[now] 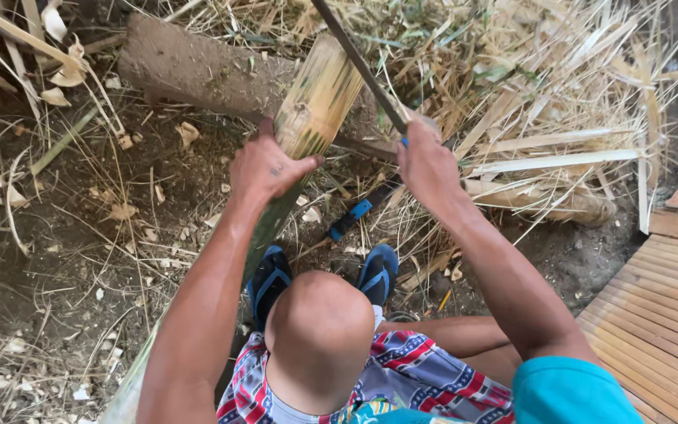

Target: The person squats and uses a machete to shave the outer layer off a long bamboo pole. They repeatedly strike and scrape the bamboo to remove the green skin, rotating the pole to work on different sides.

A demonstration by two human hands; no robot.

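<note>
A thick bamboo culm (315, 106), yellow-green and streaked at its upper end, runs on a slant from the top middle of the view down past the person's knee toward the lower left, its far end lying against a mud-caked log (198, 71). The left hand (264, 166) sits on the culm just below that pale end, fingers wrapped over the far side and thumb stretched across the near side, so the hand is clamped round the stem. Just to the right, the right hand (427, 163) is closed in a fist round the handle of a long dark blade (359, 67), which rises steeply up and left out of the fist and crosses beside the top of the culm; whether its edge touches the bamboo cannot be told. On the ground between the hands lies a second tool with a blue and black handle (361, 209), near the person's blue sandals (323, 279). Split bamboo strips (551, 149) and dry shavings are heaped behind the right hand, and a slatted wooden floor (661, 306) fills the lower right corner
</note>
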